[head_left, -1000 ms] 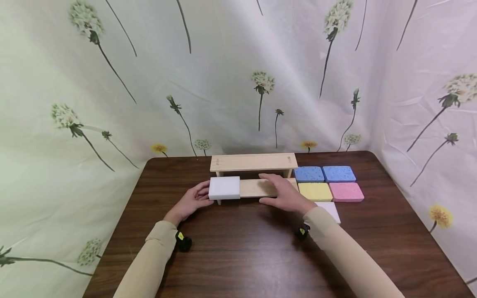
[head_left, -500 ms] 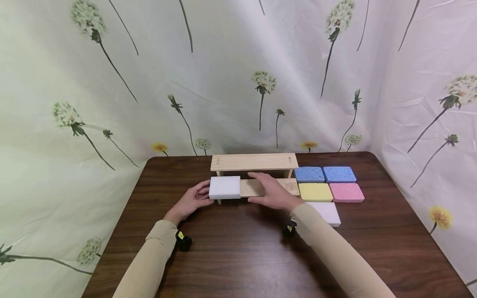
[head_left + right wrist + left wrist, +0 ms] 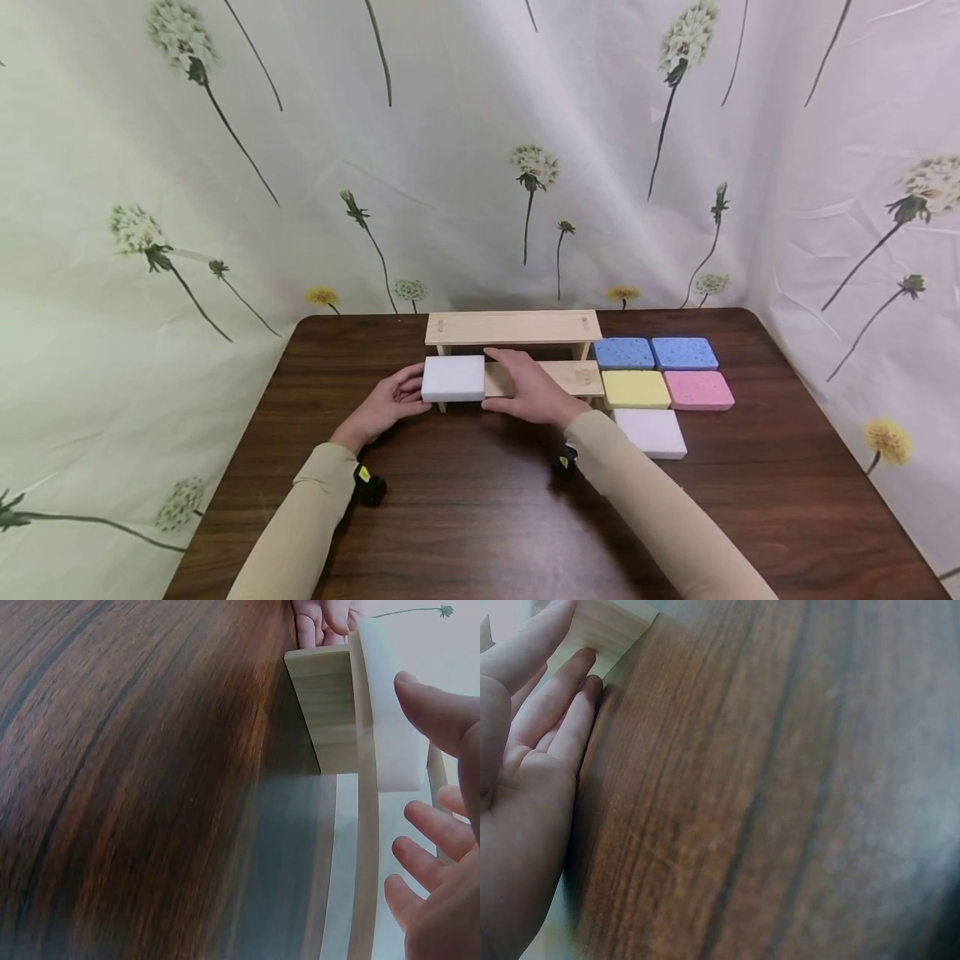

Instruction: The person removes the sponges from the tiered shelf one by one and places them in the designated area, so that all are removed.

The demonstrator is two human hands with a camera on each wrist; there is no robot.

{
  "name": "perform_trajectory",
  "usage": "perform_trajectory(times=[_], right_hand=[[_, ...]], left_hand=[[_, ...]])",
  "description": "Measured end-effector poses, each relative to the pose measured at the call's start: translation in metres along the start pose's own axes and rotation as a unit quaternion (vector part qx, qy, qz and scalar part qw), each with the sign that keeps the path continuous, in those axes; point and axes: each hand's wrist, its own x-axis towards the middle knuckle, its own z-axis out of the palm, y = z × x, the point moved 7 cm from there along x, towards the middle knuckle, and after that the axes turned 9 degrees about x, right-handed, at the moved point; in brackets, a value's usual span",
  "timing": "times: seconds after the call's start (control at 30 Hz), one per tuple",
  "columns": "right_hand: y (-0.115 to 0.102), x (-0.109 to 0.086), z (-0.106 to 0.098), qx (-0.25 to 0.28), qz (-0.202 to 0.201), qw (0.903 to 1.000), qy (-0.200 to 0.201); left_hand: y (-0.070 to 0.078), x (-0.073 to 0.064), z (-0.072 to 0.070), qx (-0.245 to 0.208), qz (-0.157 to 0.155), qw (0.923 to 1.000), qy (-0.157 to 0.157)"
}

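A white foam sponge (image 3: 453, 377) lies flat on the left end of the lower step (image 3: 558, 377) of a small two-step wooden rack. My left hand (image 3: 386, 404) is at the sponge's left end, fingers extended. Seen in the left wrist view, that hand (image 3: 536, 765) has its fingertips close to the rack's wooden side (image 3: 619, 634). My right hand (image 3: 531, 390) is over the lower step, thumb and fingers spread at the sponge's right edge. In the right wrist view, the right hand (image 3: 454, 892) holds nothing, its thumb near the sponge (image 3: 390, 712).
Right of the rack, blue sponges (image 3: 624, 353) (image 3: 684, 353) lie in a back row. In front of them are a yellow sponge (image 3: 636, 389), a pink sponge (image 3: 700, 390) and another white sponge (image 3: 651, 433). The rack's upper step (image 3: 512, 327) stands behind, near the flowered cloth (image 3: 465, 167).
My right hand has slid left along the lower step to the sponge's right edge, uncovering the step's right end and more of the other white sponge. My left hand has stayed put.
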Motion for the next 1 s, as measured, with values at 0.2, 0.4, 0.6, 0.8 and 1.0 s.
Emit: perform_trajectory(times=[0.2,0.4,0.6,0.8,1.0], right_hand=[[-0.002,0.006,0.005,-0.017,-0.001,0.9998,0.001],[-0.005,0.009,0.01,-0.028,-0.015,0.9995,0.001],[-0.004,0.011,0.013,-0.047,-0.022,0.9985,0.013],[-0.004,0.012,0.013,-0.061,-0.018,0.9978,0.02],[-0.002,0.011,0.012,-0.066,-0.007,0.9976,0.021]], left_hand=[[0.001,0.0,0.0,0.0,-0.006,1.0,0.0],[0.002,-0.001,0.0,0.003,-0.008,1.0,0.001],[0.002,-0.001,0.0,0.001,-0.008,1.0,0.001],[0.002,-0.002,0.0,0.005,-0.01,0.9999,0.005],[0.002,-0.002,0.0,-0.003,-0.008,1.0,0.002]])
